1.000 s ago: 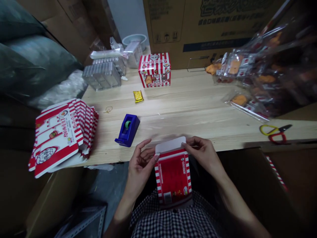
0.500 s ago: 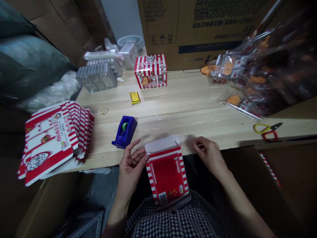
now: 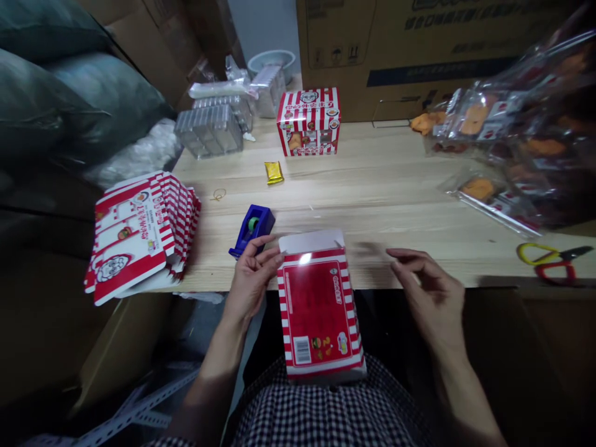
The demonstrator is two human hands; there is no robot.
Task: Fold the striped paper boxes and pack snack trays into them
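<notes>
A red-and-white striped carton stands on my lap against the table edge, its white top flap open. My left hand grips the carton's upper left corner with thumb and fingers. My right hand hovers to the right of the carton, apart from it, fingers loosely curled and holding nothing. A blue tape dispenser sits just beyond my left hand.
A fanned stack of flat striped cartons lies at the table's left end. An assembled striped box, a gold sachet, clear plastic trays, bagged snacks and scissors are on the wooden table. Cardboard boxes stand behind.
My right hand let go of the carton's top flap and drew away to the right. The left hand kept hold of the carton, which now stands more upright.
</notes>
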